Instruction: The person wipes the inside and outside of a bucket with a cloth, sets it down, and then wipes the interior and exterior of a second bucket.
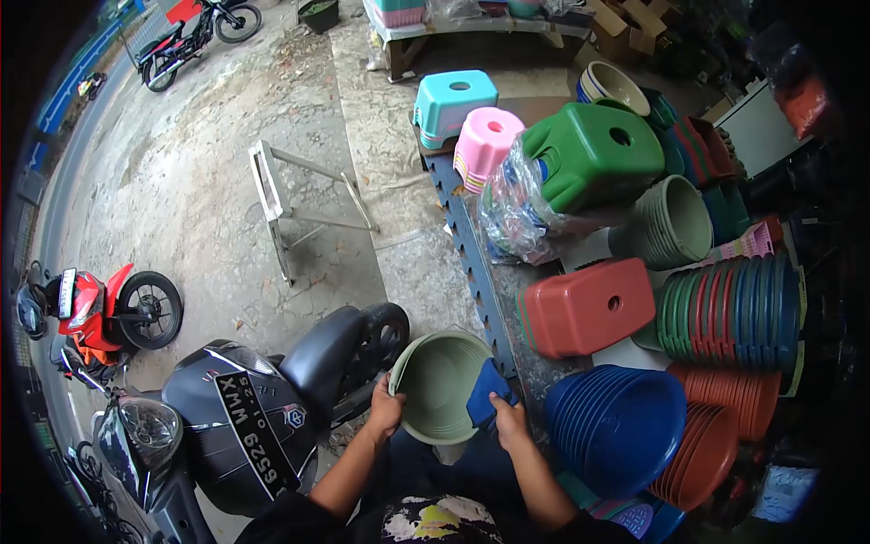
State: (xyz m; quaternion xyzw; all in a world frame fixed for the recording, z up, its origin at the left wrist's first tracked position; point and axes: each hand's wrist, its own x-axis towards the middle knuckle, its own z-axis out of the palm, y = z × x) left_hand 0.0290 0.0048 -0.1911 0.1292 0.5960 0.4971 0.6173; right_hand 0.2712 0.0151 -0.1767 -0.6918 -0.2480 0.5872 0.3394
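A grey-green plastic bucket [439, 385] is held in front of my body, its open mouth facing up toward me. My left hand [387, 405] is closed around the left side of its rim. My right hand [509, 419] is closed on a blue cloth [485, 392], which lies against the right inner side and rim of the bucket. Part of the cloth is hidden under my fingers. Just right of my right hand, a stack of blue basins [634, 431] rests on its side.
A parked dark motorcycle [222, 408] stands close on my left. On the right, a display holds red stools [589, 308], a green stool [603, 150] and stacked colored buckets [725, 308]. A metal stand [276, 208] stands on the concrete ahead. A red motorcycle [100, 304] is farther left.
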